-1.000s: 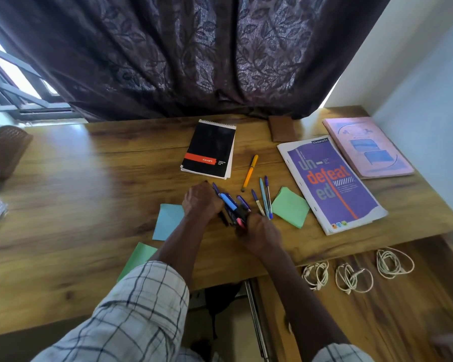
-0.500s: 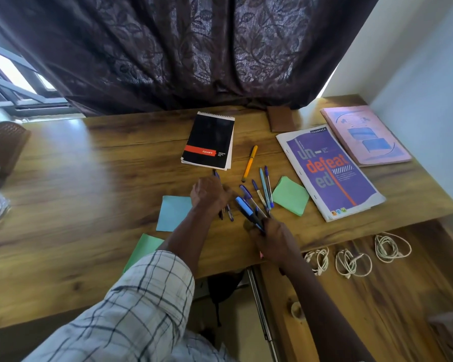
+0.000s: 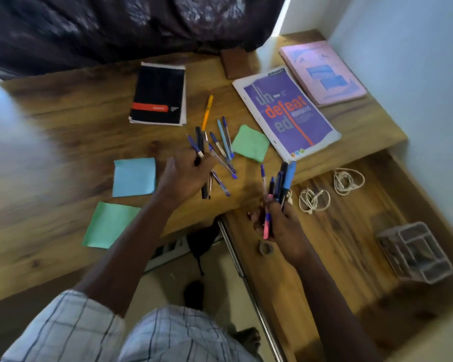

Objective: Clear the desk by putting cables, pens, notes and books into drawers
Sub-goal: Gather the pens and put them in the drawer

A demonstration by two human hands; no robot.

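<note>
My right hand (image 3: 280, 223) grips a bunch of pens (image 3: 281, 182) and holds it over the open drawer (image 3: 350, 231) below the desk's right end. My left hand (image 3: 183, 176) holds a few dark and blue pens (image 3: 200, 152) just above the wooden desk (image 3: 63, 142). Loose pens (image 3: 224, 142) and an orange pen (image 3: 207, 112) lie beside it. A green note (image 3: 250, 143), a blue note (image 3: 133, 176) and a second green note (image 3: 107, 224) lie flat. A black notepad (image 3: 158, 94), a purple book (image 3: 285, 111) and a pink book (image 3: 322, 71) rest further back.
White coiled cables (image 3: 314, 199) (image 3: 348, 178) lie in the drawer, with a white mesh organiser (image 3: 416, 252) at its near right. A brown block (image 3: 235, 64) stands by the dark curtain (image 3: 115, 27). A power strip (image 3: 167, 253) sits on the floor under the desk.
My right hand has carried its bunch of pens off the desk to above the drawer. My left hand has picked up a few pens. The camera tilted down and right.
</note>
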